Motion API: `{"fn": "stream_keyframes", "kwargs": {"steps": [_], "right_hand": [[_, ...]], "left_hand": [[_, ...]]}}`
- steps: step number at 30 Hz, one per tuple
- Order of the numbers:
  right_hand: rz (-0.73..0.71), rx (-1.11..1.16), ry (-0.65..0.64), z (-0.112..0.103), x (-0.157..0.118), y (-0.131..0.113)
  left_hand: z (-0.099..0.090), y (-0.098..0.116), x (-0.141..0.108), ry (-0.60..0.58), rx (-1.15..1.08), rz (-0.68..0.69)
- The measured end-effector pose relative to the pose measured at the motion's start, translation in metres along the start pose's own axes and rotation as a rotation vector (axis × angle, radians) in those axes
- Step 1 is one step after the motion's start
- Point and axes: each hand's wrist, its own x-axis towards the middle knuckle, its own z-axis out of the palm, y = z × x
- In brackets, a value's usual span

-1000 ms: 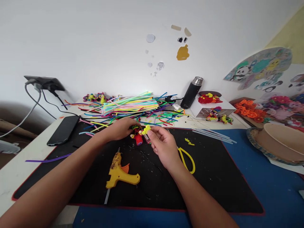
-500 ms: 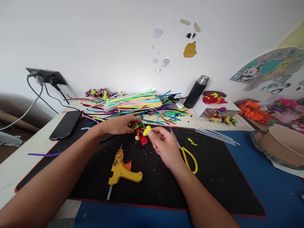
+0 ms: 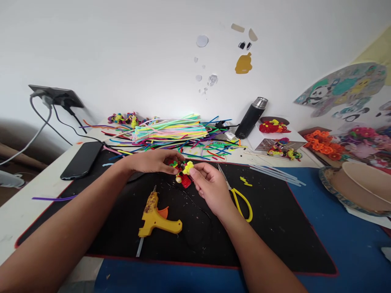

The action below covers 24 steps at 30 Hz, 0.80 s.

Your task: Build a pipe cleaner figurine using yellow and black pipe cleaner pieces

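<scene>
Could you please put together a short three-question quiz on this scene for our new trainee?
1. Multiple choice: which hand grips the small yellow fuzzy piece between its thumb and fingers? (a) left (b) right (c) neither
2. True or false: the yellow glue gun lies on the black mat, held by neither hand.
3. Fill in the blank: lying on the black mat, to the right of the yellow glue gun, is a pair of yellow-handled ____.

Key:
1. b, the right hand
2. True
3. scissors
</scene>
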Motion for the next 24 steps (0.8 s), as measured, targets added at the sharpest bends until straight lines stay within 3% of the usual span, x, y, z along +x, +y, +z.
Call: {"fn": "stream_keyframes", "kwargs": {"steps": [8, 13, 24], "right_hand": [[0.000, 0.008, -0.018, 0.001, 0.000, 0.001], [0.001, 0.039, -0.001, 0.001, 0.001, -0.001], [-0.015, 0.083, 0.065, -0.002, 0.004, 0.000]], "left_hand": [[0.005, -0.003, 0.007, -0.028, -0.133, -0.096], [0.004, 0.009, -0.001, 0.096, -0.448, -0.141], [0.003, 0.035, -0.012, 0.205, -0.550, -0.032]]}}
